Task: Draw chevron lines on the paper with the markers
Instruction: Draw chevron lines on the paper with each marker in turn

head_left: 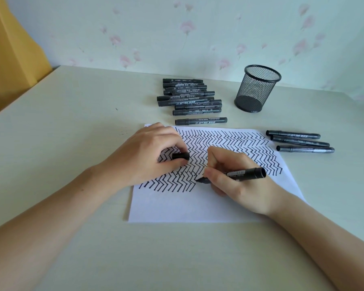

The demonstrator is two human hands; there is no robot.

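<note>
Paper: a white sheet [177, 206] lies on the pale table [72, 122], most of it filled with rows of black chevron lines; the near strip is blank.
Right hand: the right hand [237, 181] grips an uncapped black marker [244, 173], its tip touching the paper at the end of the lowest row.
Left hand: the left hand [147, 156] rests on the paper and pinches the marker cap [181, 156].
Marker pile: capped black markers [189, 97] lie beyond the paper; one label reads "700", the rest is too small to read.
Three markers: three more markers [301, 141] lie right of the sheet.
Holder: a black mesh cup [256, 89] stands upright near the pile.
</note>
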